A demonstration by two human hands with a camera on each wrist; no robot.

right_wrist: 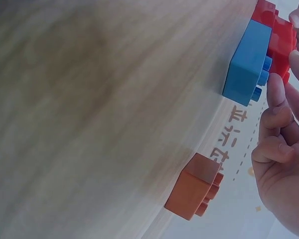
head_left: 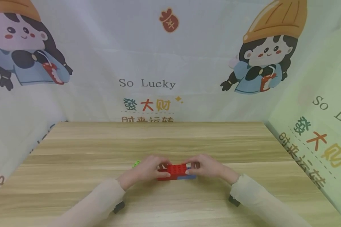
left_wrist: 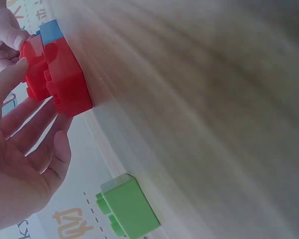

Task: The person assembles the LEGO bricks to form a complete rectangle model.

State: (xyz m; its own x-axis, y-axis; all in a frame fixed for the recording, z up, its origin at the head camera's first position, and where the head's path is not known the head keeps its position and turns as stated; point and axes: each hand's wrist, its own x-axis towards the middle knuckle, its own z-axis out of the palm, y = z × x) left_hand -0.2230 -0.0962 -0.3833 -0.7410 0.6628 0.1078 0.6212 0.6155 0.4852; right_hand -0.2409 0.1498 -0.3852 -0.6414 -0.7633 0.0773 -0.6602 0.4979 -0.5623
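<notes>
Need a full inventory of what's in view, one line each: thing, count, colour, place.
Table: 1, wood-grain tan, centre
Lower red brick: 1, red, on the table
Blue brick: 1, blue, right of the lower red brick
Upper brick: 1, red, over both
Green brick: 1, green, table, to their left
Orange brick: 1, orange, table, to their right
Printed cloth: count unclear, whitish, surrounding the table
Sleeves: 2, beige, one per arm
Black pieces: 2, black, by the cuffs
Left hand: 1, bare, gripping the upper brick's left end
Right hand: 1, bare, its right end
</notes>
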